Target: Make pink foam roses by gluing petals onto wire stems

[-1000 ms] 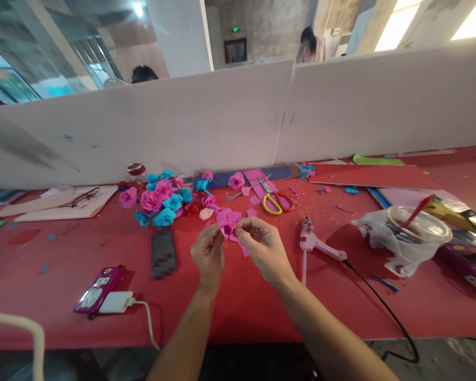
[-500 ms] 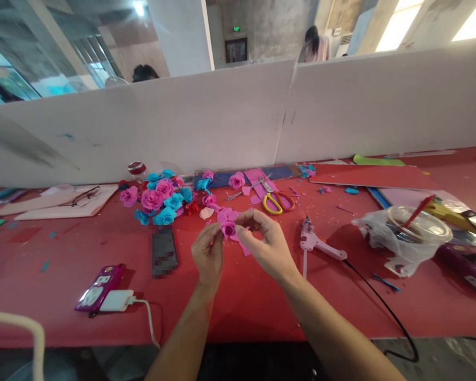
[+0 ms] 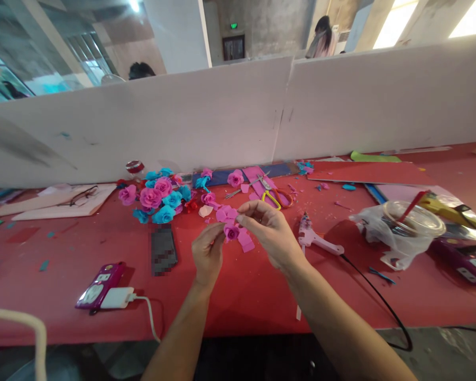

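My left hand (image 3: 207,255) pinches a small magenta foam rose (image 3: 232,232) just above the red table (image 3: 63,248). My right hand (image 3: 272,233) hovers beside it with fingers curled, its fingertips over the loose pink petals (image 3: 226,214); whether they grip a petal I cannot tell. One more pink petal piece (image 3: 246,241) lies under the rose. A bunch of finished pink and blue roses (image 3: 158,198) sits to the upper left. The pink glue gun (image 3: 315,238) lies right of my right hand, and yellow-handled scissors (image 3: 273,196) lie behind it.
A dark phone (image 3: 163,250) and a pink device on a white charger (image 3: 101,290) lie at the left. A plastic cup in a bag (image 3: 404,227) stands at the right. White partition boards (image 3: 222,116) wall the table's far edge. The glue gun's black cord (image 3: 376,301) runs off the front.
My right hand has lifted off the rose and moved up toward the loose petals. My left hand keeps hold of the rose, now slightly lower.
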`<state>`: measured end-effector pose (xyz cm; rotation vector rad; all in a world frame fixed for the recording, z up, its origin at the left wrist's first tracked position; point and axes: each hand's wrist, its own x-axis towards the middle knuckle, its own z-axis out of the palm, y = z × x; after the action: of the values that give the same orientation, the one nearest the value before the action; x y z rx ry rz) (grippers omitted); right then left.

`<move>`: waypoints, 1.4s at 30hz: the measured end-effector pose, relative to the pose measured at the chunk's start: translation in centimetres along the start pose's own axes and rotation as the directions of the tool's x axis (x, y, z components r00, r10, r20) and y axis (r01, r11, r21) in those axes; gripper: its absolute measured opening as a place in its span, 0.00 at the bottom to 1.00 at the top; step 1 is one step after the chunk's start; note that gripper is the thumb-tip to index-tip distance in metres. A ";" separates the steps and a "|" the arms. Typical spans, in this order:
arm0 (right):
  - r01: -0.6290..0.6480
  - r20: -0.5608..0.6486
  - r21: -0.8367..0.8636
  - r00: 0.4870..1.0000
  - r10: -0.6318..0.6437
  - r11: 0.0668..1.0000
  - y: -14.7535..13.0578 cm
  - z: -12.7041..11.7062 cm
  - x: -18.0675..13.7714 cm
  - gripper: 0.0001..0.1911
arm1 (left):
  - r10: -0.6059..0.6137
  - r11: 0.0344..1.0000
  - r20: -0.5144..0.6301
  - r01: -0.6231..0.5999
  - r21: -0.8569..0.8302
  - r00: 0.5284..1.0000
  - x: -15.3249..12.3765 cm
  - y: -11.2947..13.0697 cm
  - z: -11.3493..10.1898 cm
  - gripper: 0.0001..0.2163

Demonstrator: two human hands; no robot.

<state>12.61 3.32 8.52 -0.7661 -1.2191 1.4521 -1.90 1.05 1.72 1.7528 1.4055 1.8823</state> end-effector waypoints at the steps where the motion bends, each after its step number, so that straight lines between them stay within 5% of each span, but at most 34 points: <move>1: 0.005 -0.013 -0.001 1.000 -0.005 1.000 -0.1 -0.1 0.0 0.08 | 0.007 1.000 0.013 -0.007 0.003 1.000 0.0 0.0 -0.1 0.06; 7: -0.030 0.119 0.037 0.993 0.026 0.999 0.1 0.0 -0.3 0.11 | 0.037 0.999 0.087 -0.036 -0.006 0.996 0.1 0.0 -0.3 0.07; 14: 0.022 0.029 0.039 0.999 -0.023 0.999 0.3 -0.1 -0.4 0.08 | 0.024 1.000 0.106 -0.021 -0.021 0.994 0.2 -0.2 -0.4 0.07; 24: 0.092 -0.020 -0.233 0.995 -0.099 0.968 0.0 0.2 -2.3 0.11 | 0.007 1.000 0.006 -0.007 -0.023 1.000 0.0 0.0 -0.3 0.05; 36: 0.174 -0.093 -0.163 0.977 -0.191 0.971 1.0 0.4 -2.7 0.10 | -0.032 0.994 -0.036 0.028 -0.110 0.999 -0.6 -0.2 0.1 0.04; 39: 0.255 -0.143 -0.348 0.937 -0.319 0.902 0.8 0.6 -3.1 0.05 | -0.021 0.998 -0.058 0.017 -0.066 0.998 -0.5 0.1 0.0 0.04; 42: 0.417 -0.060 -0.627 0.816 -0.574 0.658 0.9 1.0 -3.7 0.05 | 0.017 1.000 -0.097 -0.018 0.000 0.995 -0.5 0.6 0.1 0.04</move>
<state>12.32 -0.47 7.43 -0.8950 -1.5452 0.4752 -1.47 0.44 1.85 1.6996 1.4265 2.0020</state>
